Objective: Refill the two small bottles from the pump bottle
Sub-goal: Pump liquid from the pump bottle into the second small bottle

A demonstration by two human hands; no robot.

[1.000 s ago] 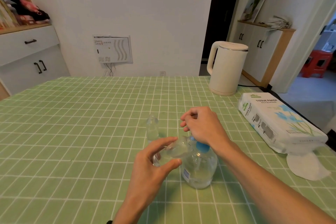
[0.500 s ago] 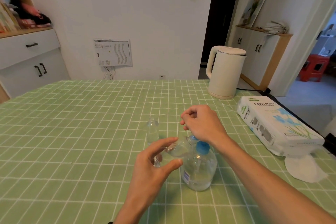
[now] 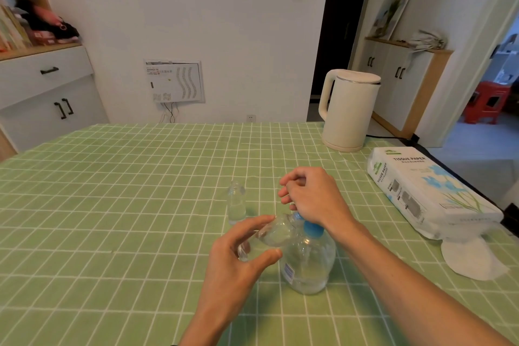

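Note:
A clear pump bottle (image 3: 309, 264) with a blue collar stands on the green checked tablecloth near the front middle. My right hand (image 3: 311, 196) rests on top of its pump head, fingers curled. My left hand (image 3: 238, 261) holds a small clear bottle (image 3: 269, 236) tilted on its side, its mouth up against the pump's nozzle. A second small clear bottle (image 3: 236, 203) stands upright and uncapped on the cloth, a little behind and to the left of my hands.
A cream electric kettle (image 3: 348, 114) stands at the back right of the table (image 3: 112, 205). A pack of tissue paper (image 3: 427, 191) lies along the right edge with a loose white tissue (image 3: 471, 258) in front of it.
My hands and the bottles have kept their pose. Only the camera has tilted up slightly, so everything sits a little lower in view.

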